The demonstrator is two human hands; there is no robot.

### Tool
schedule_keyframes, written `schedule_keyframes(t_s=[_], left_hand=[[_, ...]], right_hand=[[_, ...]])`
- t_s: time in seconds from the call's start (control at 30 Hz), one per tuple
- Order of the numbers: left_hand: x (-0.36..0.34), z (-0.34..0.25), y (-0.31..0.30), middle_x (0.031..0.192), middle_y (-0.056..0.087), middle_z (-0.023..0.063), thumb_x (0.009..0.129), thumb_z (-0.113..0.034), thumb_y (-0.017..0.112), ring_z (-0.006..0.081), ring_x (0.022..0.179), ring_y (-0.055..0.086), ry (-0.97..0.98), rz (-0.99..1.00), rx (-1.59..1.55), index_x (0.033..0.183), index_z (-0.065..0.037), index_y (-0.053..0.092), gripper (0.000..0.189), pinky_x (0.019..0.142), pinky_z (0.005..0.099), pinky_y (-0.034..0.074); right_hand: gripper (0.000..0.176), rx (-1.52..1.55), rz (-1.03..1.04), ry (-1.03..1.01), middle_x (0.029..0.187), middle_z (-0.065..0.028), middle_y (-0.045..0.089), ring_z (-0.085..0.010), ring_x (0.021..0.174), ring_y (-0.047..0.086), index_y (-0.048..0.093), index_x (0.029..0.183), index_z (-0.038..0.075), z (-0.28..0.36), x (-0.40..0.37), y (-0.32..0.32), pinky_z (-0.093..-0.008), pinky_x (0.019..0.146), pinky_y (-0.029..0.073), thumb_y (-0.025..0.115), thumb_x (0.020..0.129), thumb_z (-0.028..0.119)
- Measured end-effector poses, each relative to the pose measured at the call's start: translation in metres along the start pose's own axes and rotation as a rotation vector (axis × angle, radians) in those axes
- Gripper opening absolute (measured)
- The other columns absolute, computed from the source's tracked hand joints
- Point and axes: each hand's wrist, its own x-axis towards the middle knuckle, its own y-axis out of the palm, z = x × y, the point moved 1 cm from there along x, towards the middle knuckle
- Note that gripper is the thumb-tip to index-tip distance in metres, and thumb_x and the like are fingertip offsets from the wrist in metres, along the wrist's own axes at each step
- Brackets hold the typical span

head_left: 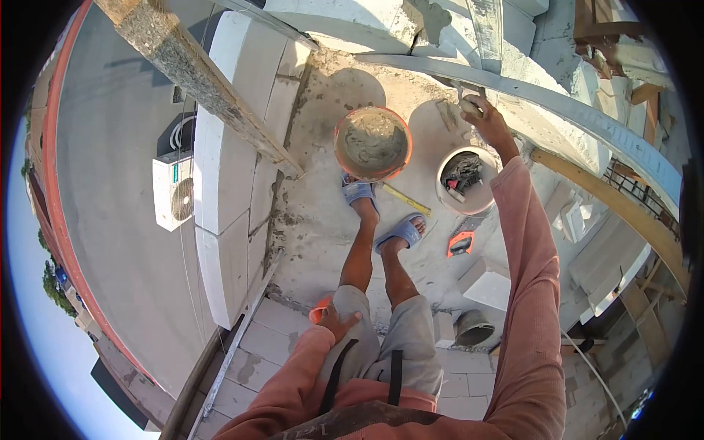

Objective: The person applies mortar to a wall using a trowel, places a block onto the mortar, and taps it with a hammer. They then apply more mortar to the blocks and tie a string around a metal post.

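My right hand [490, 123] is stretched out to the far right and closed around the pale, rounded handle of a trowel [468, 107]. Its metal neck shows at the fingers, while the blade is hard to make out against the pale blocks. Down by my left thigh, my left hand [339, 321] is closed on an orange object [320, 309], mostly hidden by the hand. Beyond my sandalled feet stands an orange-rimmed bucket [405, 163] holding grey mortar [372, 141]. Below my right hand is a white bucket [444, 192] with dark scraps and tools inside.
A yellow level-like strip [406, 199] lies between the feet. An orange-handled handsaw [460, 243] leans near the white bucket. A block wall [249, 139] runs on the left, with a rough wooden post [198, 81] slanting across it. A curved-looking metal beam [572, 103] crosses the upper right.
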Motion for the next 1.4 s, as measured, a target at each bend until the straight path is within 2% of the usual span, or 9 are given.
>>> schedule_keyframes(t_s=[0.13, 0.23, 0.53, 0.63, 0.73, 0.83, 0.97, 1.17, 1.4], left_hand=[[0.0, 0.003, -0.007, 0.158, 0.015, 0.0367, 0.074, -0.082, 0.059, 0.0448, 0.149, 0.02, 0.011, 0.003, 0.015, 0.153, 0.013, 0.004, 0.136, 0.122, 0.043, 0.022], [0.003, 0.005, -0.011, 0.158, 0.015, 0.0363, 0.073, -0.083, 0.059, 0.0444, 0.149, 0.022, -0.001, 0.012, 0.031, 0.153, 0.013, 0.004, 0.136, 0.122, 0.0421, 0.022], [0.008, 0.011, -0.016, 0.16, 0.017, 0.0329, 0.075, -0.082, 0.059, 0.0427, 0.15, 0.018, 0.023, 0.01, 0.04, 0.156, 0.006, 0.004, 0.132, 0.122, 0.0462, 0.02], [0.011, 0.014, -0.015, 0.16, 0.015, 0.0328, 0.076, -0.081, 0.058, 0.0433, 0.151, 0.017, -0.005, 0.029, 0.064, 0.156, 0.007, 0.003, 0.131, 0.123, 0.0458, 0.02], [0.013, 0.01, -0.014, 0.16, 0.013, 0.0331, 0.077, -0.08, 0.058, 0.0442, 0.15, 0.018, -0.018, 0.033, 0.065, 0.155, 0.007, 0.001, 0.131, 0.122, 0.0457, 0.02], [0.008, 0.011, -0.007, 0.16, 0.012, 0.0337, 0.077, -0.079, 0.059, 0.0454, 0.149, 0.02, -0.018, 0.02, 0.054, 0.155, 0.007, 0.0, 0.13, 0.122, 0.0462, 0.023], [0.011, 0.014, 0.001, 0.159, 0.014, 0.0351, 0.078, -0.078, 0.06, 0.0471, 0.147, 0.024, 0.002, -0.031, 0.032, 0.155, 0.007, 0.001, 0.129, 0.12, 0.0472, 0.026], [0.009, 0.004, 0.018, 0.155, 0.023, 0.036, 0.082, -0.065, 0.067, 0.0448, 0.145, 0.028, 0.094, -0.158, -0.077, 0.153, 0.01, 0.007, 0.12, 0.12, 0.0428, 0.025], [0.007, 0.001, 0.031, 0.153, 0.025, 0.0361, 0.085, -0.057, 0.07, 0.0449, 0.144, 0.03, 0.167, -0.236, -0.148, 0.153, 0.009, 0.01, 0.112, 0.119, 0.0427, 0.026]], right_hand=[[0.049, -0.025, -0.095, -0.07, 0.12, -0.013, 0.068, -0.0268, 0.108, 0.065, 0.061, 0.131, 0.013, -0.014, -0.003, 0.001, -0.0364, 0.095, 0.05, 0.074, 0.086, 0.029], [0.056, 0.043, -0.12, -0.176, 0.126, -0.013, 0.065, -0.0267, 0.111, 0.063, 0.061, 0.131, 0.011, -0.021, -0.01, -0.002, -0.0357, 0.097, 0.048, 0.075, 0.085, 0.038], [0.053, 0.182, -0.127, 0.024, 0.128, -0.0168, 0.062, -0.0295, 0.117, 0.061, 0.057, 0.131, 0.006, -0.057, -0.08, 0.015, -0.0379, 0.101, 0.047, 0.075, 0.086, 0.029], [0.052, 0.023, -0.12, -0.012, 0.127, -0.0191, 0.059, -0.0357, 0.114, 0.061, 0.054, 0.129, 0.006, -0.096, -0.131, 0.053, -0.0417, 0.099, 0.048, 0.075, 0.086, 0.025], [0.051, -0.092, -0.018, -0.053, 0.129, -0.0205, 0.054, -0.0424, 0.115, 0.057, 0.049, 0.13, 0.006, -0.081, -0.176, 0.097, -0.0475, 0.097, 0.047, 0.072, 0.087, 0.021], [0.048, -0.25, 0.063, 0.065, 0.126, -0.0195, 0.053, -0.0421, 0.115, 0.057, 0.048, 0.131, 0.006, -0.065, -0.194, 0.144, -0.0501, 0.096, 0.047, 0.068, 0.088, 0.02], [0.05, -0.48, -0.045, -0.129, 0.118, -0.014, 0.054, -0.0353, 0.11, 0.058, 0.05, 0.134, 0.01, -0.081, -0.167, 0.192, -0.0471, 0.092, 0.048, 0.064, 0.087, 0.018], [0.042, -1.042, -0.178, -0.341, 0.125, -0.0053, 0.058, -0.0296, 0.118, 0.055, 0.056, 0.135, 0.021, -0.098, -0.07, 0.153, -0.0464, 0.09, 0.048, 0.053, 0.094, 0.014], [0.045, -1.108, -0.063, -0.46, 0.124, -0.0027, 0.06, -0.0266, 0.117, 0.056, 0.057, 0.136, 0.022, -0.117, -0.062, 0.084, -0.0466, 0.096, 0.05, 0.057, 0.093, 0.012]])
